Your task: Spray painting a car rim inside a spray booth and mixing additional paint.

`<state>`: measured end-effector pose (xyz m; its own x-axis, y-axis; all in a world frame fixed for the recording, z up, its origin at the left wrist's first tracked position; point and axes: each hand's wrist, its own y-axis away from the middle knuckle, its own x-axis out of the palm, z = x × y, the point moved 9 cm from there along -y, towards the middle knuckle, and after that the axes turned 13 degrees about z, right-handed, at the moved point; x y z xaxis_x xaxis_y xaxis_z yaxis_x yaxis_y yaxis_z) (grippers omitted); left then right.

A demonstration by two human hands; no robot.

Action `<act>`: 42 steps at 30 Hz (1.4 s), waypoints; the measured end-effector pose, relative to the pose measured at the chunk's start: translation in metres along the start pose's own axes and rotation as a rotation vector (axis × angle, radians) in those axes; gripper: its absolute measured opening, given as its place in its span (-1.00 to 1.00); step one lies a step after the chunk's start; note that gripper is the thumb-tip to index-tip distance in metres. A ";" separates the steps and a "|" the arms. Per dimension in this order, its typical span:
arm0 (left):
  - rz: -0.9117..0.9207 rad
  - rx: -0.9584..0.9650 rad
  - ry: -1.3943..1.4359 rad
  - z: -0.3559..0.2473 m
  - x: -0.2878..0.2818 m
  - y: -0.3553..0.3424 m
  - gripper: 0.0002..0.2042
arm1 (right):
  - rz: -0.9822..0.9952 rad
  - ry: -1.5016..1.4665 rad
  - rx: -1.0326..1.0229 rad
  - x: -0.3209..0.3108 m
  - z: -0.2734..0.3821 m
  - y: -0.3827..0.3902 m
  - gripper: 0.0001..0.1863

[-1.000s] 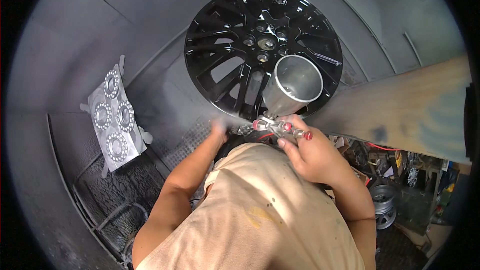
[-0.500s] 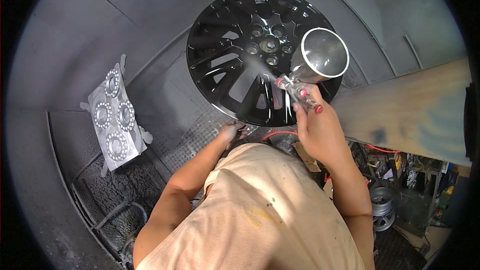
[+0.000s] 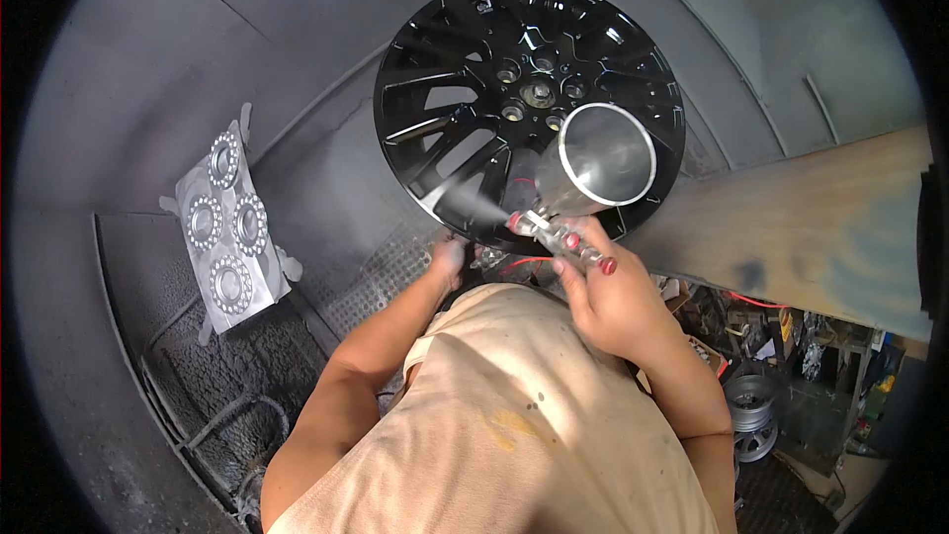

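Note:
A glossy black multi-spoke wheel rim (image 3: 623, 84) faces upward at the centre. My right hand (image 3: 613, 292) grips a spray gun (image 3: 542, 227) with red knobs and a large silver cup (image 3: 603, 163), held over the rim's lower right part. A pale mist streams leftward from the nozzle across the lower spokes. My left hand (image 3: 448, 259) is at the rim's lower edge, its fingers curled and partly hidden beneath it; what they grip I cannot make out.
Grey booth walls (image 3: 168, 59) surround the rim. A masked sheet (image 3: 272, 267) with several ring-shaped silver parts is at left. A paint-stained board (image 3: 811, 208) runs along the right, above cluttered shelving with a red hose (image 3: 756, 301) and stacked silver wheels (image 3: 751, 410).
The spray gun swung up and right half a second ago and is now back down and left. The rim has turned slightly. My left hand's fingers moved at the rim's lower edge.

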<state>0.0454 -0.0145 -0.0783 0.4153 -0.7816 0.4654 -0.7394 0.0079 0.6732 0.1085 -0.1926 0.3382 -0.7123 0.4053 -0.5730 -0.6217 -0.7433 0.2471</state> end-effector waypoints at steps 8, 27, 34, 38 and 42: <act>0.191 -0.206 -0.309 0.012 0.025 0.011 -0.92 | -0.277 0.076 0.106 -0.044 -0.019 0.002 -0.66; 0.079 0.030 0.083 -0.007 -0.013 -0.003 -0.84 | -0.156 0.039 0.110 -0.024 -0.020 0.010 -0.67; 0.031 0.134 0.153 -0.045 -0.021 -0.005 -0.71 | -0.285 0.041 0.032 -0.037 -0.015 -0.003 -0.67; 0.041 0.093 0.146 -0.028 -0.012 0.002 -0.71 | -0.108 0.000 0.089 -0.014 -0.004 -0.003 -0.68; -0.047 0.060 0.128 -0.017 0.006 0.014 -0.79 | 0.071 0.079 -0.006 0.005 0.007 0.004 -0.66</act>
<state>0.0466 -0.0086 -0.0559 0.5111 -0.6947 0.5062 -0.7466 -0.0669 0.6620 0.0997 -0.1898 0.3422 -0.7264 0.3088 -0.6140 -0.5686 -0.7718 0.2846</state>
